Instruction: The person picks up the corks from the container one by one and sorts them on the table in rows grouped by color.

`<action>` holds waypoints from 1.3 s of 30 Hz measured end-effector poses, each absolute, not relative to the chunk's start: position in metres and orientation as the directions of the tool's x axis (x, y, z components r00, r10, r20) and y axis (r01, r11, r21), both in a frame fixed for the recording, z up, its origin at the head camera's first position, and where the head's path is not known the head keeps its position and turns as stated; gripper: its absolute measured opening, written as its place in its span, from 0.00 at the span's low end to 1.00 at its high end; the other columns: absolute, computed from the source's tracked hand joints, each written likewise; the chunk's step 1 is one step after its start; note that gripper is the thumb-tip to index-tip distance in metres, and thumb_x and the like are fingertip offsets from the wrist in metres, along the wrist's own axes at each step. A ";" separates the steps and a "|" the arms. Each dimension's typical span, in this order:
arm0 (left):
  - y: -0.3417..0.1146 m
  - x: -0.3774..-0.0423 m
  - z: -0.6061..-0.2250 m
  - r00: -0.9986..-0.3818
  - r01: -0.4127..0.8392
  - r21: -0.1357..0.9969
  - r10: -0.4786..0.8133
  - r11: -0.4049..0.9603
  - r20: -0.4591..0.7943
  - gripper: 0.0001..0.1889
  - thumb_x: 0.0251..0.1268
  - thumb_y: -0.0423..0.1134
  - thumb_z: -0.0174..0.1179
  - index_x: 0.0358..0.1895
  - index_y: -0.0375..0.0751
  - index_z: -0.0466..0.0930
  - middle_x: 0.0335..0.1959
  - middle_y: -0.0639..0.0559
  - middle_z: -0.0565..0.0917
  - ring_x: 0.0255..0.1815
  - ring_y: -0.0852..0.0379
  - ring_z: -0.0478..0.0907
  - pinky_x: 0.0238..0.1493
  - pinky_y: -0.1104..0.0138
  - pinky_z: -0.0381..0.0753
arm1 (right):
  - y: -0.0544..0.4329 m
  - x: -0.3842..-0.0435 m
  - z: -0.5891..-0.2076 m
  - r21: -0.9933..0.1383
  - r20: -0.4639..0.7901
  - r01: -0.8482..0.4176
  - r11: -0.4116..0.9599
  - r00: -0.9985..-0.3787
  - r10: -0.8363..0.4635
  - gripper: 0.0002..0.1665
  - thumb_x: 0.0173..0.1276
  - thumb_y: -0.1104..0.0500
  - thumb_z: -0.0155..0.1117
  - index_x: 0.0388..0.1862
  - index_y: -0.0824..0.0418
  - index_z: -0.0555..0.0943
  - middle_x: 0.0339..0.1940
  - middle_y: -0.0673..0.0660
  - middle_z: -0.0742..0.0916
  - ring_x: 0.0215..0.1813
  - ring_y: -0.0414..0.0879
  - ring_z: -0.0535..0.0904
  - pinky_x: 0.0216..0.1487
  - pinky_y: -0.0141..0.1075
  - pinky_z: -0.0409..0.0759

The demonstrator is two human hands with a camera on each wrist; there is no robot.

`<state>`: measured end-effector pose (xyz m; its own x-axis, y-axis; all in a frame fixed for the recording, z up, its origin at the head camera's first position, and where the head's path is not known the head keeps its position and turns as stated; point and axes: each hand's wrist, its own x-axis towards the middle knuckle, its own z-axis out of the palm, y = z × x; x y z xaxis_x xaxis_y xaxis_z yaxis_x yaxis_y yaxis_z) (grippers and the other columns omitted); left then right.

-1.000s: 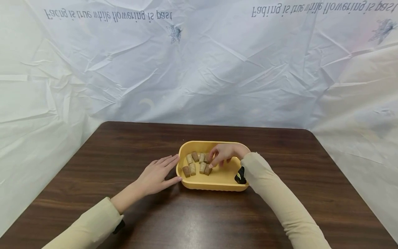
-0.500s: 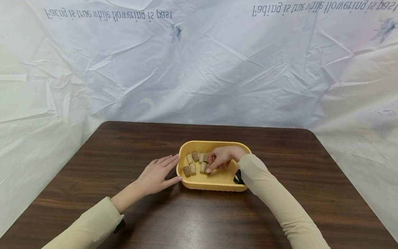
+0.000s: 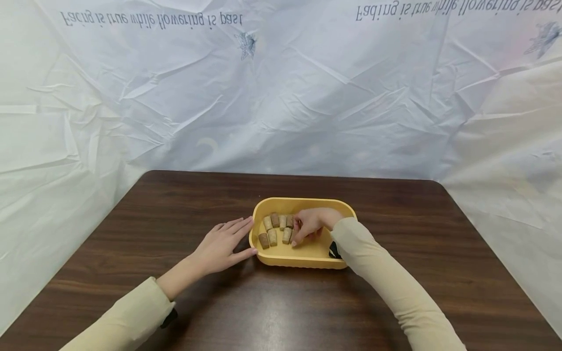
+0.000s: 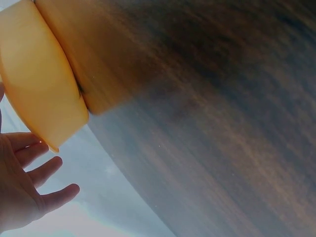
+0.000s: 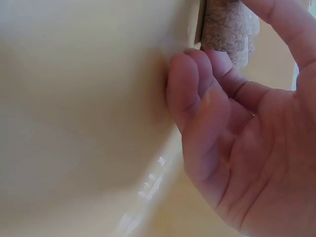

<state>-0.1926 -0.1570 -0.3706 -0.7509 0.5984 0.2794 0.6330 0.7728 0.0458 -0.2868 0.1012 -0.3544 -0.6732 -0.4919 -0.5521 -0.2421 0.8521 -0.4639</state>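
A yellow tray (image 3: 303, 262) holds several tapered cork stoppers, some tan and some darker brown, lying in two rows on its left side. My left hand (image 3: 224, 246) is spread at the tray's left end, its fingertips and thumb against the rim; in the left wrist view the fingers look straight beside the yellow wall. Inside the tray, my right hand (image 3: 311, 223) pinches a brown cork stopper (image 5: 227, 29) at the right end of the near row. That stopper is mostly hidden by the fingers in the head view. A tan cork stopper (image 3: 287, 236) lies just left of it.
The tray stands on a dark wood-grain table (image 3: 210, 195) with rounded far corners. A pale, wrinkled printed sheet (image 3: 281, 97) hangs behind and at both sides. A small black object (image 3: 334, 250) shows at my right cuff.
My right hand has shifted slightly left and down onto the near row's right-end stopper, which its fingers now mostly cover. The far-row right stoppers sit slightly further left. My left hand stays put.
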 end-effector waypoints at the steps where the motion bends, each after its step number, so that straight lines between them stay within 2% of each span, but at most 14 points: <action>1: -0.157 -0.193 -0.371 -0.752 0.633 0.047 0.598 0.773 0.278 0.37 0.59 0.65 0.42 0.65 0.41 0.60 0.63 0.49 0.63 0.61 0.50 0.60 0.52 0.49 0.62 | 0.102 -0.287 -0.355 -0.473 -0.551 -0.238 0.849 -0.671 -0.495 0.20 0.49 0.47 0.70 0.31 0.57 0.72 0.19 0.50 0.74 0.20 0.42 0.69 0.19 0.34 0.67; 7: -0.156 -0.193 -0.371 -0.751 0.634 0.047 0.600 0.772 0.275 0.37 0.59 0.65 0.42 0.65 0.41 0.60 0.63 0.49 0.63 0.61 0.49 0.60 0.52 0.49 0.62 | 0.109 -0.290 -0.356 -0.531 -0.540 -0.232 0.815 -0.648 -0.537 0.16 0.54 0.51 0.66 0.35 0.57 0.72 0.21 0.52 0.75 0.21 0.42 0.68 0.20 0.34 0.68; 16: -0.156 -0.192 -0.372 -0.750 0.635 0.040 0.603 0.771 0.272 0.37 0.59 0.65 0.42 0.65 0.41 0.60 0.63 0.49 0.63 0.61 0.49 0.61 0.52 0.49 0.62 | 0.120 -0.292 -0.348 -0.606 -0.459 -0.294 0.739 -0.629 -0.627 0.14 0.56 0.54 0.63 0.41 0.54 0.76 0.35 0.51 0.79 0.28 0.47 0.75 0.25 0.41 0.73; 21: -0.156 -0.192 -0.372 -0.748 0.635 0.036 0.604 0.771 0.275 0.38 0.59 0.65 0.42 0.65 0.41 0.60 0.63 0.49 0.63 0.60 0.49 0.61 0.52 0.50 0.62 | 0.128 -0.294 -0.333 -0.634 -0.403 -0.326 0.702 -0.635 -0.659 0.14 0.58 0.55 0.62 0.44 0.54 0.76 0.36 0.52 0.80 0.36 0.54 0.76 0.31 0.48 0.74; 24: -0.156 -0.192 -0.372 -0.750 0.634 0.037 0.601 0.773 0.276 0.38 0.59 0.65 0.41 0.65 0.41 0.60 0.63 0.49 0.63 0.60 0.49 0.61 0.52 0.50 0.62 | 0.132 -0.295 -0.322 -0.642 -0.366 -0.364 0.675 -0.628 -0.686 0.15 0.59 0.56 0.61 0.46 0.56 0.76 0.35 0.53 0.80 0.37 0.55 0.75 0.33 0.51 0.73; 32: -0.155 -0.193 -0.371 -0.750 0.633 0.043 0.599 0.773 0.281 0.37 0.59 0.65 0.42 0.64 0.41 0.61 0.63 0.49 0.64 0.60 0.49 0.62 0.52 0.49 0.63 | 0.147 -0.297 -0.298 -0.619 -0.269 -0.421 0.663 -0.680 -0.683 0.17 0.58 0.56 0.60 0.48 0.56 0.76 0.40 0.51 0.79 0.35 0.47 0.74 0.35 0.50 0.73; 39: -0.155 -0.193 -0.372 -0.754 0.627 0.034 0.596 0.778 0.276 0.37 0.59 0.65 0.41 0.65 0.41 0.60 0.63 0.49 0.63 0.60 0.50 0.61 0.52 0.50 0.63 | 0.165 -0.295 -0.289 -0.607 -0.216 -0.446 0.658 -0.704 -0.677 0.21 0.59 0.58 0.59 0.53 0.60 0.74 0.42 0.52 0.79 0.38 0.46 0.73 0.31 0.42 0.72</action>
